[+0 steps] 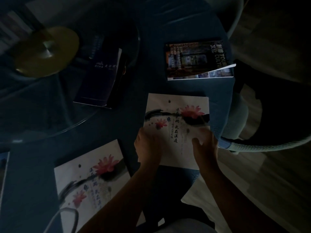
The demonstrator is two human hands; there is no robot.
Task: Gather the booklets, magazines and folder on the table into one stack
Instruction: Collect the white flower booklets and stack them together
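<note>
A white booklet with pink lotus flowers (176, 111) lies near the table's right edge. My left hand (148, 147) rests on its lower left corner and my right hand (206, 144) on its lower right part, fingers curled at its edge. A second white lotus booklet (87, 179) lies at the lower left. A dark blue booklet on a black folder (99, 78) sits further back at the left. A dark magazine with white lettering (196, 59) lies at the back right, on top of another magazine whose pages show beneath.
The scene is very dim. A dark blue cloth covers the table (134, 98). A round glass turntable (50, 115) with a yellow disc (47, 51) stands at the left. A light chair (244, 115) is against the table's right side, wooden floor beyond.
</note>
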